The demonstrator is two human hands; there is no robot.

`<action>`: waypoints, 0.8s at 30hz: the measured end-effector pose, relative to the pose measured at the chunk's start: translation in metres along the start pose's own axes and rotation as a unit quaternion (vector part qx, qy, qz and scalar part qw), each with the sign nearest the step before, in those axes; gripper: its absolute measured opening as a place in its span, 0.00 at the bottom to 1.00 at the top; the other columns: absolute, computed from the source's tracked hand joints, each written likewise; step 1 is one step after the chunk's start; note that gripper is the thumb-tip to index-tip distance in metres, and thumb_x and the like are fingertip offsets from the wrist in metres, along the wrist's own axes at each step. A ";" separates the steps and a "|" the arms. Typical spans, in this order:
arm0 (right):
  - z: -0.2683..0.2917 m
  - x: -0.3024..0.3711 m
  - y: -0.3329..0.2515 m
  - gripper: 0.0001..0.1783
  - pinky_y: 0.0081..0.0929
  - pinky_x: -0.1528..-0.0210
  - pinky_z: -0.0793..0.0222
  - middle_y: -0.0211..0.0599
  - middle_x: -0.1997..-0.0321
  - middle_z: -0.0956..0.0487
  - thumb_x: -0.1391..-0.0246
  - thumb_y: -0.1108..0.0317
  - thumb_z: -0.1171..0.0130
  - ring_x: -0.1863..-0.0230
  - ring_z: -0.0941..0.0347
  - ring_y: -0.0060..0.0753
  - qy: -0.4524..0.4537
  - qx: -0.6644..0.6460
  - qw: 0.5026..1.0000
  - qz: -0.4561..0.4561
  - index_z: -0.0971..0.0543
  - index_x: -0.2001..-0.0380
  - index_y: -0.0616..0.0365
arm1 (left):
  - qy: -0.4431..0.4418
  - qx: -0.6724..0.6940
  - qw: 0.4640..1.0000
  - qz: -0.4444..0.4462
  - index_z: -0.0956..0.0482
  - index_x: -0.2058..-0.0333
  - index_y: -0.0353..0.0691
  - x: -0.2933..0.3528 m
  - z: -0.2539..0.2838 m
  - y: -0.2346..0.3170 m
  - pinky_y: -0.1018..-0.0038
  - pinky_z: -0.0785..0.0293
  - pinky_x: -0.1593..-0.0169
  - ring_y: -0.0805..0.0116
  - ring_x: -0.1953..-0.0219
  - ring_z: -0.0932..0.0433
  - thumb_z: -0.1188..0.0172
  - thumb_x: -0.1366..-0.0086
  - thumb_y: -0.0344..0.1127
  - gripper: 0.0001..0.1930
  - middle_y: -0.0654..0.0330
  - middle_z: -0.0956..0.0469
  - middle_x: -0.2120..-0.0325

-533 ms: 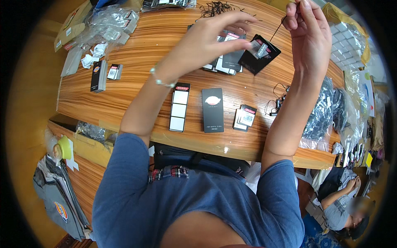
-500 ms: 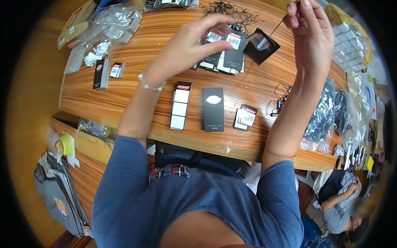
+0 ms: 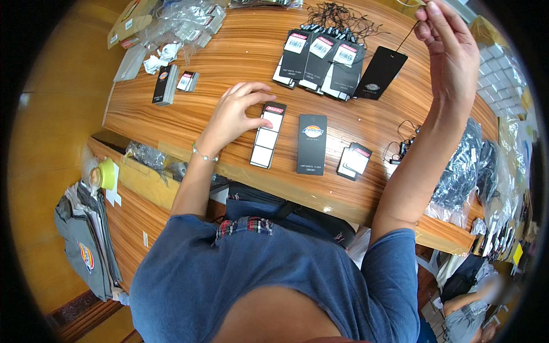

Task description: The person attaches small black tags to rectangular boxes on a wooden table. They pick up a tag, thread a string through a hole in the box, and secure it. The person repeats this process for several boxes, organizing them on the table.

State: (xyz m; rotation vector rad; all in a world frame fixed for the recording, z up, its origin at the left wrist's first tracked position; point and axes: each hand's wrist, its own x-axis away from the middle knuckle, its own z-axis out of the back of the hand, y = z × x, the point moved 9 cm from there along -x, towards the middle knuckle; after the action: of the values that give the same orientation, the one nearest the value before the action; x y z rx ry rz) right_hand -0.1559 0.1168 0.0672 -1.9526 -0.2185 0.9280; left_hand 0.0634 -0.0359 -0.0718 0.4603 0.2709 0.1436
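Note:
My right hand (image 3: 449, 54) is raised at the far right, fingers pinched on the black string (image 3: 408, 35) of a hang tag. Its dark card (image 3: 381, 71) dangles tilted beside a fanned pile of strung hang tags (image 3: 309, 64). Close to the table's near side, my left hand (image 3: 231, 114) has its fingers apart and curved, holding nothing. Its thumb overlaps the edge of a narrow card with white panels (image 3: 265, 139); whether it touches cannot be told. To the right lie a black tag card (image 3: 311, 157) and a small stack of stickered cards (image 3: 354, 160).
Tangled black strings (image 3: 343, 20) spread behind the pile. Left stand a stack of dark tags (image 3: 165, 84) and a smaller stack (image 3: 187, 81), near crumpled paper (image 3: 161, 59) and plastic bags (image 3: 183, 26). Bagged dark items (image 3: 457, 171) crowd the right edge. Another person (image 3: 466, 317) sits lower right.
My left hand has come back from the tag pile to the white-panelled card. The hanging tag has turned and now shows its black face. The view has shifted slightly.

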 end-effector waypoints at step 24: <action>-0.034 0.003 0.011 0.11 0.10 0.70 0.37 0.28 0.77 0.27 0.55 0.79 0.46 0.73 0.32 0.13 -0.047 0.087 0.995 0.018 0.33 0.66 0.62 | 0.203 0.346 0.910 -0.103 0.31 0.58 0.31 -0.140 0.078 0.084 0.81 0.27 0.60 0.74 0.62 0.25 0.49 0.42 0.23 0.12 0.56 0.24 0.66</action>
State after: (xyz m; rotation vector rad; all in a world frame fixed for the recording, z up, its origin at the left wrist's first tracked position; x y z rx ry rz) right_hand -0.1327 0.0889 0.0663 -1.7606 -0.1510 1.0289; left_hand -0.0537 -0.0218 0.0646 1.1064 0.7891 -0.0747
